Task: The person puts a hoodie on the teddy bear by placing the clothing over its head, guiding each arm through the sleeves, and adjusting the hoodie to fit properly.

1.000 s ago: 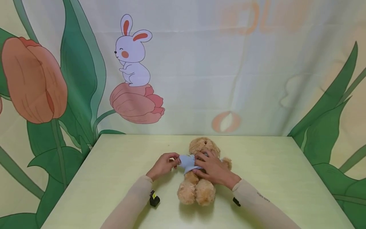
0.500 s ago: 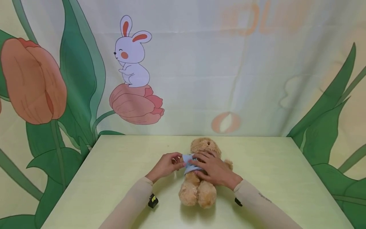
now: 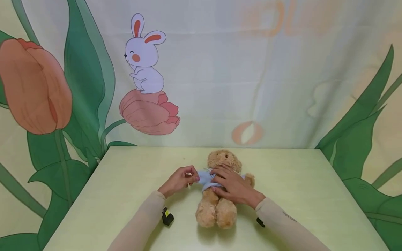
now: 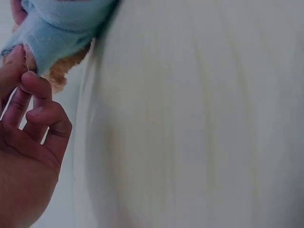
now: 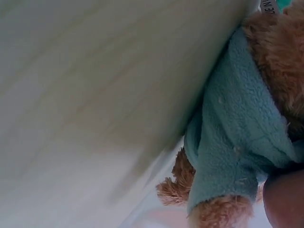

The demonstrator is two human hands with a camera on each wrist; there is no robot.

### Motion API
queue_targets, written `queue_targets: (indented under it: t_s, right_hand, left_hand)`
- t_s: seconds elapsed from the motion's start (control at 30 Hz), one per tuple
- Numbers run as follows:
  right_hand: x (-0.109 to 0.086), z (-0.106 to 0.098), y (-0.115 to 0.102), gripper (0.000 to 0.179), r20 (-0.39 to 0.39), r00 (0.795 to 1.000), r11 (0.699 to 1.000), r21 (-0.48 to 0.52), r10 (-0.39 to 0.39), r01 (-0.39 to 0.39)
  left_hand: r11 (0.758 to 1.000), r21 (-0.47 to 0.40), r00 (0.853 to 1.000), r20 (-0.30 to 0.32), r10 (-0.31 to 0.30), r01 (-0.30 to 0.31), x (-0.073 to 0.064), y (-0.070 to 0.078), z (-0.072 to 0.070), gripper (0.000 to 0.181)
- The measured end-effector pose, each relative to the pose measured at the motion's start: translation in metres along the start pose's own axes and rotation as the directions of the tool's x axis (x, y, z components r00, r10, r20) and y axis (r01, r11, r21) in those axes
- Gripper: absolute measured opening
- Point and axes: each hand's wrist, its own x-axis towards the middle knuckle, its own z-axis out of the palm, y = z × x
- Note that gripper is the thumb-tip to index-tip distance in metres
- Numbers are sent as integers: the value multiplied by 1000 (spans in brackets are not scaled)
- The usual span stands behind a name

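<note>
A tan teddy bear (image 3: 205, 211) in a light blue top lies on its back on the table, head toward the far edge. My left hand (image 3: 179, 179) is at the end of the top's sleeve (image 3: 202, 177), left of the bear. In the left wrist view, its thumb and index finger pinch the edge of the blue sleeve (image 4: 50, 45), with brown fur showing below. My right hand (image 3: 233, 184) rests over the bear's chest with fingers extended, covering much of the top. The right wrist view shows the other sleeve (image 5: 223, 175) with a furry paw (image 5: 221, 211) poking out.
The pale table (image 3: 132, 188) reaches back to a printed curtain (image 3: 207, 87) with tulips and a rabbit. A small black object with a yellow mark (image 3: 168, 217) is beside the left forearm. A white label (image 5: 269, 6) shows at the bear's lower end.
My left fingers moved in over the sleeve end, then drew back a little to the left with the sleeve stretched outward. The right hand stays on the chest; the bear shifted slightly.
</note>
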Motion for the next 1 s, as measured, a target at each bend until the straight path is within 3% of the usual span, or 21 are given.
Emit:
queue_targets:
  t_s: [0.17, 0.3, 0.4, 0.53, 0.7, 0.83, 0.93, 1.0]
  right_hand:
    - [1, -3, -2, 21, -29, 999, 1000, 1, -19, 19]
    - [2, -6, -2, 33, -8, 1000, 1000, -3, -1, 1]
    - [3, -6, -2, 45, 35, 999, 1000, -14, 23, -22]
    - [5, -4, -2, 41, 56, 998, 999, -38, 36, -34]
    - [6, -3, -2, 30, 20, 999, 999, -32, 36, -35]
    - [7, 1, -1, 21, -23, 999, 1000, -1, 28, -28]
    - [6, 3, 1, 21, -39, 999, 1000, -2, 22, -22]
    - [4, 3, 1, 27, -34, 999, 1000, -19, 24, -25]
  left_hand:
    - [1000, 5, 1000, -11, -7, 7, 1, 0, -1, 11]
    - [991, 131, 999, -39, 13, -8, -2, 12, 0, 9]
    - [970, 240, 998, -44, 48, -36, -3, 19, 0, 10]
    - [954, 292, 995, -45, 84, -68, -4, 21, 0, 9]
    - [971, 239, 996, -79, 34, -14, -3, 12, -4, 8]
    - [989, 143, 998, -61, -25, 34, -5, 6, -8, 6]
    - [991, 120, 998, -43, -53, 57, -9, 10, -7, 12]
    - [985, 160, 998, -46, -53, 60, -12, 17, -5, 20]
